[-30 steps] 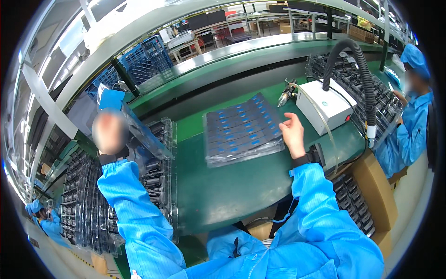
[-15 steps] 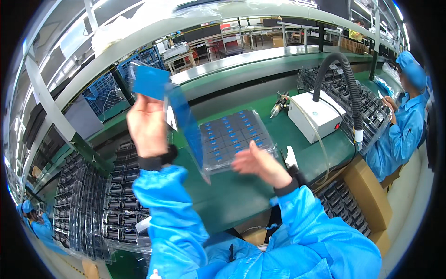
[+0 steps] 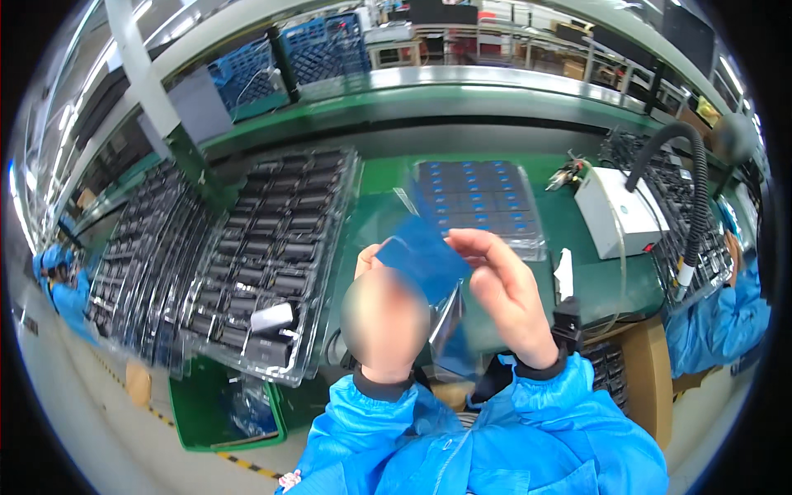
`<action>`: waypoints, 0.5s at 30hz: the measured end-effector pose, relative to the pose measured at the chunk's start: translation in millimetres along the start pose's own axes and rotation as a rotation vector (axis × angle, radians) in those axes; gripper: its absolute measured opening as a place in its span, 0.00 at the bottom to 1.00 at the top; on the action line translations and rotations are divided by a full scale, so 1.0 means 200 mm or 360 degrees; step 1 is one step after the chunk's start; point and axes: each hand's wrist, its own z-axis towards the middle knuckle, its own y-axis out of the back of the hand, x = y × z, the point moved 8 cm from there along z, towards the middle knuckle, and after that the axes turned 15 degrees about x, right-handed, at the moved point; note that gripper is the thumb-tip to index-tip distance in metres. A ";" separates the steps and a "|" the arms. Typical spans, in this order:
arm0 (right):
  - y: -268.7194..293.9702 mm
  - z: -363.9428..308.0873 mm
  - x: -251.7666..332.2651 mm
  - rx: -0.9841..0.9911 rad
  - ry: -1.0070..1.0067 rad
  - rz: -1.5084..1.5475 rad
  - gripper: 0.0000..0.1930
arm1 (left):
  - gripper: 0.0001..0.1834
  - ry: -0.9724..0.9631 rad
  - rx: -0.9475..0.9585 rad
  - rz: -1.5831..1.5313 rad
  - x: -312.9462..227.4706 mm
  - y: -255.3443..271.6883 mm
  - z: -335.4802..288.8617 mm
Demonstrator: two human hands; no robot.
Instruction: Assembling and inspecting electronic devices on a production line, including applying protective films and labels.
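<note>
A glossy blue plastic film sheet [image 3: 425, 257] is held up in front of me over the bench. My left hand [image 3: 386, 318], partly blurred, grips its left side, with some fingertips behind it. At its upper right edge are the fingertips of my right hand [image 3: 513, 293], the thumb a little lower. A thinner, see-through bluish film [image 3: 454, 342] hangs below between my hands. Just beyond lies a clear tray [image 3: 483, 198] of flat dark rectangular pieces with small blue tabs in rows.
Left of my hands lie clear trays [image 3: 264, 239] of black moulded parts, a small white piece [image 3: 272, 317] on one. To the right stands a white box-shaped machine [image 3: 619, 213] with a black ribbed hose [image 3: 701, 165]. A green bin [image 3: 223, 412] sits low left; a cardboard box [image 3: 652, 371] low right.
My left hand has brought the blue film down from the upper left to in front of me. My right hand has come to its edge. The view has turned left.
</note>
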 end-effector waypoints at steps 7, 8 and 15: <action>-0.25 0.04 0.17 0.0707 -0.0009 -0.0606 0.43 | 0.08 -0.0187 0.0174 0.1294 -0.20 -0.20 -0.19; -0.29 0.02 0.16 0.0766 -0.0066 -0.0694 0.43 | 0.06 -0.0124 0.0115 0.1115 -0.17 -0.19 -0.23; -0.47 -0.23 0.08 0.0804 0.0481 -0.1437 0.26 | 0.23 0.0736 0.0050 -0.0038 -0.06 -0.03 -0.58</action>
